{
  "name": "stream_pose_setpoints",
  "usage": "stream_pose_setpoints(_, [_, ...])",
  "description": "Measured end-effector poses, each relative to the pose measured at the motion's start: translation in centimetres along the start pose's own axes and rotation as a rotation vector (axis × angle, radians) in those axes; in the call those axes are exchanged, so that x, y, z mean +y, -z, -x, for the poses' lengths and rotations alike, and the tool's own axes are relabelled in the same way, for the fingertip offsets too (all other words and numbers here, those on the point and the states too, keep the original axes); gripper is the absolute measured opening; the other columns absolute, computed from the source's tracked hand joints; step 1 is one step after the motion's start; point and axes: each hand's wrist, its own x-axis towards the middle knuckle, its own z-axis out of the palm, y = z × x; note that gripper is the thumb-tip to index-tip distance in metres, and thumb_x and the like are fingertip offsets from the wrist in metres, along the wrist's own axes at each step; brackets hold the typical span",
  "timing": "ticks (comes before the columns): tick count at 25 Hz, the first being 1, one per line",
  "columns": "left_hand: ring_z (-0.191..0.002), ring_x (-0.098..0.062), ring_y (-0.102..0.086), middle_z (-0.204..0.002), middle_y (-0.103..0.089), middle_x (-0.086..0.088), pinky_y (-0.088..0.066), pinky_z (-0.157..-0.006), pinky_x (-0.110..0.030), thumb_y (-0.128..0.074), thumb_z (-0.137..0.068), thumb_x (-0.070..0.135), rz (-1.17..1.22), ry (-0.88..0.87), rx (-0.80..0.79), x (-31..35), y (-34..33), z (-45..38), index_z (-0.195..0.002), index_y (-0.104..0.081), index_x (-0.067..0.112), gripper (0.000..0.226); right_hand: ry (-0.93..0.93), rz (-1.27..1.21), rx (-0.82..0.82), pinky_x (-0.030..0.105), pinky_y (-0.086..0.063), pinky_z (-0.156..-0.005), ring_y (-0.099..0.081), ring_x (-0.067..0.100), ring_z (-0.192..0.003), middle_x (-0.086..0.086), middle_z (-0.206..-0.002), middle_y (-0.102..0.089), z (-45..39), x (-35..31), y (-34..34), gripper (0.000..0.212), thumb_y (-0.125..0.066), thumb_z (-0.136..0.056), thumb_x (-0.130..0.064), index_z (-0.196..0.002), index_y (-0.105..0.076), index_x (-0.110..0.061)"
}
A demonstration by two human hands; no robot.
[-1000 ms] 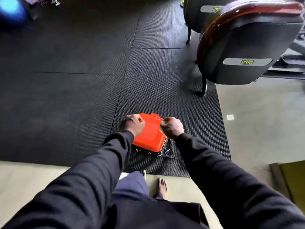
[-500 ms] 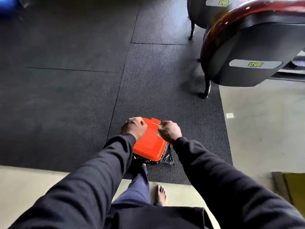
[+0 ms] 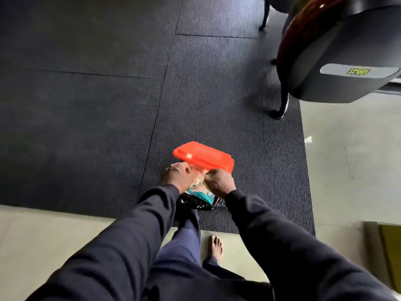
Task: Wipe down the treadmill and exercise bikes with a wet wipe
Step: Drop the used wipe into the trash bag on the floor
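The hinged orange plastic lid (image 3: 204, 157) stands open, exposing the white wet wipes (image 3: 198, 181). The left hand (image 3: 176, 175) steadies the black-wrapped pack (image 3: 200, 203) on the black rubber floor mat (image 3: 217, 94), fingers curled on its edge, so the right hand (image 3: 219, 183), fingers pinched together on a wipe, can likely pull one free.

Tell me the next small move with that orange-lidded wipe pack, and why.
Probably pull one wipe free with the right hand. The flat orange plastic lid is already flipped up, both hands sit at the opening, and the right fingers pinch crumpled white wipe material while the left hand steadies the pack.
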Motion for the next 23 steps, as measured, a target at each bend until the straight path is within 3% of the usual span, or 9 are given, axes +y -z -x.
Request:
stream_pose_setpoints(5, [-0.094,-0.033,-0.064,-0.103,-0.069,-0.015,-0.047,-0.076,-0.029,-0.054,-0.094,0.040,0.011,-0.003,-0.062,-1.5,-1.7,-2.1,-0.079,-0.062,0.017,0.028,-0.100,-0.082,-0.021,0.023,-0.034,-0.068,-0.051,0.021,-0.080,0.014,-0.110,-0.066,-1.5,1.1,-2.0,0.041,-0.053,-0.091,-0.013,-0.131,-0.045,-0.005])
stream_pose_setpoints(8, [-0.101,-0.036,-0.064,-0.112,-0.069,-0.015,-0.051,-0.083,-0.033,-0.051,-0.096,0.041,0.020,0.001,-0.076,-2.4,-2.9,-4.6,-0.095,-0.071,0.011,0.036,-0.101,-0.041,-0.069,0.026,-0.039,-0.068,-0.059,0.027,-0.088,0.015,-0.111,-0.065,-3.7,1.8,-3.3,0.029,-0.049,-0.095,-0.009,-0.123,-0.047,-0.004])
stream_pose_setpoints(13, [-0.096,-0.034,-0.063,-0.108,-0.068,-0.010,-0.051,-0.082,-0.034,-0.053,-0.093,0.042,0.029,0.006,-0.152,-5.0,-6.6,-10.9,-0.090,-0.068,0.013,0.032,-0.178,-0.051,-0.070,0.030,-0.048,-0.080,-0.060,0.029,-0.094,0.013,-0.111,-0.064,-10.5,3.4,-6.9,0.029,-0.043,-0.090,-0.004,-0.116,-0.053,-0.008])
stream_pose_setpoints(17, [-0.107,-0.032,-0.060,-0.118,-0.064,-0.008,-0.046,-0.089,-0.032,-0.058,-0.091,0.031,-0.008,-0.035,-0.251,-6.9,-11.6,-16.9,-0.113,-0.065,0.015,0.028,-0.208,-0.035,-0.105,0.032,-0.047,-0.081,-0.057,0.031,-0.100,0.014,-0.118,-0.057,-16.6,5.8,-10.8,0.031,-0.045,-0.089,-0.002,-0.118,-0.054,-0.008])
stream_pose_setpoints(20, [-0.113,-0.029,-0.058,-0.124,-0.063,-0.007,-0.042,-0.090,-0.032,-0.057,-0.092,0.028,-0.060,-0.052,-0.292,-7.2,-14.8,-20.0,-0.122,-0.061,0.017,0.032,-0.257,-0.017,-0.111,0.035,-0.045,-0.089,-0.055,0.034,-0.110,0.015,-0.131,-0.045,-20.2,7.5,-13.4,0.039,-0.045,-0.090,-0.002,-0.128,-0.052,-0.008])
stream_pose_setpoints(23, [-0.120,-0.030,-0.054,-0.129,-0.060,-0.010,-0.042,-0.097,-0.034,-0.058,-0.092,0.028,-0.022,-0.002,-0.325,-8.1,-17.1,-21.8,-0.129,-0.058,0.017,0.040,-0.273,-0.008,-0.200,0.036,-0.039,-0.103,-0.044,0.037,-0.128,0.018,-0.147,-0.028,-22.7,8.3,-14.9,0.055,-0.042,-0.090,0.001,-0.144,-0.036,-0.007])
